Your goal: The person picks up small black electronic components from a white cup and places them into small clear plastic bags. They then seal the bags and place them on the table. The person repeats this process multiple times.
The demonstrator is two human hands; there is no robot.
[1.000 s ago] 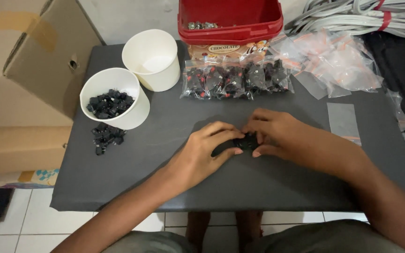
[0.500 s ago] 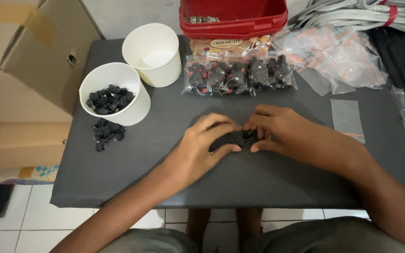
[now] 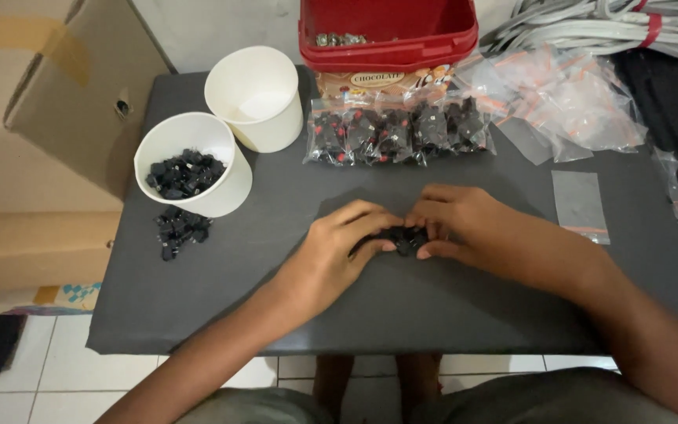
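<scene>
Dark grey, matte and flat, the tabletop (image 3: 276, 314) fills the head view, and both bare hands meet near its middle. The left hand (image 3: 337, 251) lies palm down, its fingers curled in so that the tips pinch one end of a small black plastic part (image 3: 403, 237). The right hand (image 3: 457, 224) comes in from the other side, fingers bent and closed on the same part, so the two hands are almost touching over it. Most of the part is hidden under the fingertips; its exact shape cannot be told.

Off to the person's left stands a white paper cup holding small black pieces (image 3: 190, 169), and a loose heap of the same black pieces (image 3: 178, 229) lies on the table just in front of it. A second white paper cup, empty (image 3: 256, 94), stands behind, touching the first. Further back lies a row of clear plastic bags packed with black and red parts (image 3: 398, 133), and behind them a red plastic tub (image 3: 390, 31). A flat empty clear bag (image 3: 580, 206) lies near the right forearm.
</scene>
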